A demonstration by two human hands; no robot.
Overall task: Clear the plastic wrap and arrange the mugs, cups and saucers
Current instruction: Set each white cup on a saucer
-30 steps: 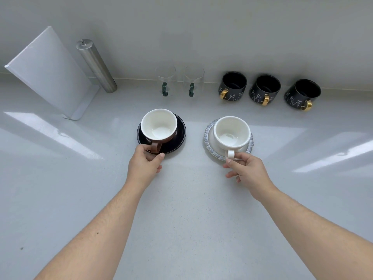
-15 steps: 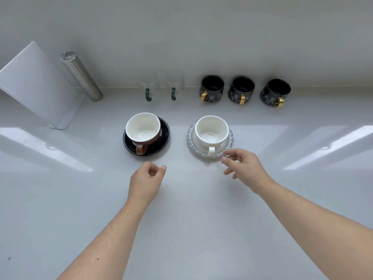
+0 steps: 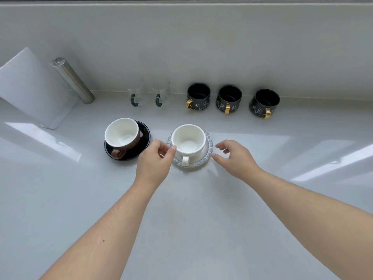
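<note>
Hands: left hand (image 3: 154,160) and right hand (image 3: 235,156) flank the patterned saucer (image 3: 209,152), fingers loosely spread, gripping nothing.
Why: likely to shift the saucer with its white cup (image 3: 188,139).

On the desk (image 3: 191,229), two cups sit on saucers side by side: the left cup (image 3: 122,133) on the left saucer (image 3: 144,136), the right cup (image 3: 188,139) on the right saucer (image 3: 209,150). Behind them along the wall stand two glasses (image 3: 149,94) and, to their right, three mugs (image 3: 229,99) in a row. A board (image 3: 30,87) and a metal cylinder (image 3: 72,80) lean at the far left. The hands (image 3: 155,160) flank the right saucer.
</note>
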